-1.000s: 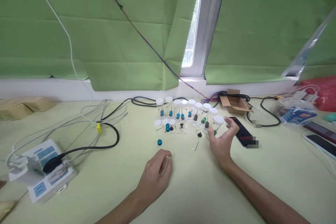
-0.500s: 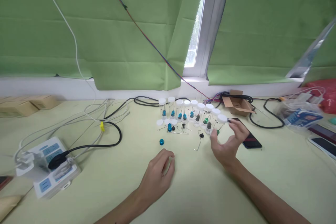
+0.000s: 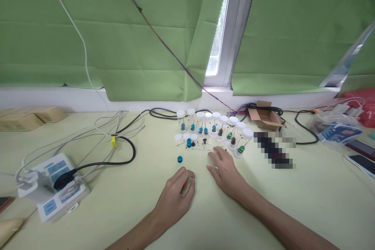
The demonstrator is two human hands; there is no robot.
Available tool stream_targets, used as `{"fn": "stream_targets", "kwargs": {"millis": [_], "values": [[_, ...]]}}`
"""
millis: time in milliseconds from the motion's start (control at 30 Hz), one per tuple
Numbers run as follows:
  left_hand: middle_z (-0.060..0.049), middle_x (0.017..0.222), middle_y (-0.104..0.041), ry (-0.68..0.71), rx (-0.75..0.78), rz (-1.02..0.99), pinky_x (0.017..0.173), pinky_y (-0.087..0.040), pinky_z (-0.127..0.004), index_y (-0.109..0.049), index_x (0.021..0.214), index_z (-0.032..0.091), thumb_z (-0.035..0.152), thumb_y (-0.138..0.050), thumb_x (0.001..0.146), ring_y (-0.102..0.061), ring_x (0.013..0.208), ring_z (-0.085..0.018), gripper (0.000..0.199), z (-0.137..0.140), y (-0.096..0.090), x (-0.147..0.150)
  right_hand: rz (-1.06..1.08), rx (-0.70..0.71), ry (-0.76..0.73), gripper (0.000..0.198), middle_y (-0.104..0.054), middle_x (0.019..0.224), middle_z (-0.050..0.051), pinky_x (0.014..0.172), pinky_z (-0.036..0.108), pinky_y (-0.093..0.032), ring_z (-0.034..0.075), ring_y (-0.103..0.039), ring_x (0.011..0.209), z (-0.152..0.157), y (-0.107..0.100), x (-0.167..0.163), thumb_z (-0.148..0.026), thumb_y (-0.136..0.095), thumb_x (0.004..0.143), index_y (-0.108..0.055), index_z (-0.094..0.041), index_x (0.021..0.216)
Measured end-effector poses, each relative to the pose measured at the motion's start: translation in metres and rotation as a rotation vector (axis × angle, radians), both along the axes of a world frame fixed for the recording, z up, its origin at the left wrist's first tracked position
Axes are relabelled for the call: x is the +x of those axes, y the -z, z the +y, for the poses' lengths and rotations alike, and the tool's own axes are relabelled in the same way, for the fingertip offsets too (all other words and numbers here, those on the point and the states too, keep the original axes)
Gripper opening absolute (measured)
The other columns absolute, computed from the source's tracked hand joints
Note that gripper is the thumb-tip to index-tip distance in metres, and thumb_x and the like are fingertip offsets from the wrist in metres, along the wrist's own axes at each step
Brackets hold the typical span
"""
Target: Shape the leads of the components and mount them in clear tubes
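Note:
My left hand [image 3: 175, 193] rests on the table, loosely closed, thumb near the curled index finger, with nothing visible in it. Just beyond it lies a small blue knob-like part [image 3: 179, 159]. My right hand [image 3: 227, 172] reaches low over the table, open, its thumb and fingers apart. A bit of a small L-shaped key [image 3: 216, 168] shows between thumb and forefinger; the hand hides the rest. Beyond the fingertips stand several clear vials with white caps, holding blue, dark or green parts. The nearest vial [image 3: 243, 142], with a green part, is upright beside the right hand.
Loose blue part [image 3: 189, 142], black part [image 3: 204, 141] and thin metal pins lie before the vials. An open cardboard box [image 3: 266, 117] sits behind right, near a pixelated patch. A power strip [image 3: 63, 187] with cables lies left; a white phone [image 3: 361, 164] lies far right.
My right hand has let go of the vial with the green part, which now stands upright, and has moved left over the L-shaped key. The left hand stays put.

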State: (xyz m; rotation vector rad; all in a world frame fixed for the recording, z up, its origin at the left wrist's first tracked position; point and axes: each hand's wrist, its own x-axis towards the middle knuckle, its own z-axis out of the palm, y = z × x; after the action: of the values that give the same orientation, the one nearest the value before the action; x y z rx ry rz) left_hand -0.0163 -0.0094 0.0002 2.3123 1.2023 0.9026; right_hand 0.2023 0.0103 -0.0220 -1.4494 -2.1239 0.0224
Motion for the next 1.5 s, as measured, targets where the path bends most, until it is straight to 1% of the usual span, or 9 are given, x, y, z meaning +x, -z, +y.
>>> {"fn": "stream_targets", "kwargs": {"millis": [167,533,633,733,833,933,1100,1333,1500], "values": [[-0.001,0.075,-0.052,0.011,-0.003,0.018,0.053,-0.038,-0.025,-0.058,0.090,0.020,0.019,-0.043,0.094,-0.047,0.056,-0.013,0.015,0.000,-0.002,0.001,0.046,-0.088,-0.056,0.031,-0.046,0.141,0.020,0.105,0.053,-0.045,0.034,-0.045,0.134,0.000,0.002,0.002,-0.028,-0.047,0.098,-0.051,-0.019,0.127],[-0.003,0.082,-0.054,-0.003,-0.016,-0.001,0.058,-0.045,-0.027,-0.058,0.090,0.021,0.018,-0.043,0.095,-0.050,0.061,-0.014,0.016,0.000,-0.005,0.001,0.068,-0.137,-0.216,0.032,-0.048,0.144,0.015,0.111,0.046,-0.043,0.027,-0.042,0.138,-0.004,-0.010,0.000,-0.019,-0.044,0.097,-0.051,-0.018,0.128],[-0.007,0.096,-0.056,-0.123,0.115,-0.041,0.076,-0.051,-0.033,-0.060,0.097,0.020,0.017,-0.045,0.094,-0.059,0.086,-0.020,0.016,0.006,-0.005,-0.003,0.087,-0.168,-0.292,0.034,-0.049,0.144,0.012,0.110,0.041,-0.044,0.024,-0.046,0.136,-0.008,-0.015,-0.002,-0.018,-0.044,0.097,-0.050,-0.019,0.130],[-0.012,0.115,-0.056,-0.244,0.233,-0.014,0.092,-0.050,-0.044,-0.063,0.110,0.021,0.018,-0.050,0.092,-0.054,0.113,-0.028,0.022,0.016,-0.001,-0.010,0.096,-0.178,-0.336,0.036,-0.050,0.144,0.011,0.110,0.041,-0.045,0.024,-0.047,0.134,-0.011,-0.017,-0.004,-0.018,-0.045,0.097,-0.050,-0.020,0.133],[-0.013,0.133,-0.051,-0.247,0.202,0.087,0.104,-0.044,-0.053,-0.061,0.122,0.022,0.022,-0.050,0.094,-0.042,0.132,-0.032,0.030,0.025,0.009,-0.016,0.106,-0.169,-0.357,0.036,-0.052,0.143,0.011,0.110,0.041,-0.045,0.024,-0.048,0.134,-0.012,-0.017,-0.005,-0.018,-0.045,0.097,-0.052,-0.020,0.132],[-0.012,0.141,-0.050,-0.208,0.178,0.238,0.112,-0.031,-0.064,-0.058,0.131,0.025,0.028,-0.052,0.095,-0.031,0.142,-0.037,0.037,0.028,0.019,-0.018,0.118,-0.156,-0.358,0.036,-0.053,0.142,0.011,0.109,0.041,-0.046,0.024,-0.050,0.133,-0.012,-0.017,-0.005,-0.018,-0.045,0.097,-0.054,-0.020,0.131],[-0.011,0.151,-0.044,-0.174,0.171,0.329,0.113,-0.029,-0.064,-0.052,0.140,0.026,0.032,-0.049,0.097,-0.027,0.145,-0.037,0.043,0.029,0.028,-0.019,0.129,-0.142,-0.362,0.035,-0.055,0.141,0.011,0.107,0.042,-0.048,0.024,-0.052,0.131,-0.011,-0.018,-0.005,-0.017,-0.046,0.096,-0.055,-0.021,0.130],[-0.012,0.149,-0.048,-0.144,0.134,0.386,0.115,-0.027,-0.061,-0.050,0.142,0.021,0.032,-0.044,0.099,-0.030,0.144,-0.034,0.044,0.029,0.025,-0.018,0.124,-0.152,-0.363,0.033,-0.055,0.141,0.011,0.108,0.041,-0.047,0.023,-0.051,0.131,-0.011,-0.018,-0.005,-0.017,-0.046,0.097,-0.056,-0.020,0.128],[-0.010,0.149,-0.049,-0.113,0.161,0.365,0.114,-0.029,-0.061,-0.050,0.142,0.025,0.030,-0.045,0.099,-0.034,0.143,-0.033,0.044,0.028,0.024,-0.018,0.132,-0.144,-0.364,0.032,-0.056,0.139,0.010,0.108,0.040,-0.048,0.023,-0.052,0.131,-0.011,-0.018,-0.005,-0.017,-0.046,0.096,-0.057,-0.021,0.125]]}}
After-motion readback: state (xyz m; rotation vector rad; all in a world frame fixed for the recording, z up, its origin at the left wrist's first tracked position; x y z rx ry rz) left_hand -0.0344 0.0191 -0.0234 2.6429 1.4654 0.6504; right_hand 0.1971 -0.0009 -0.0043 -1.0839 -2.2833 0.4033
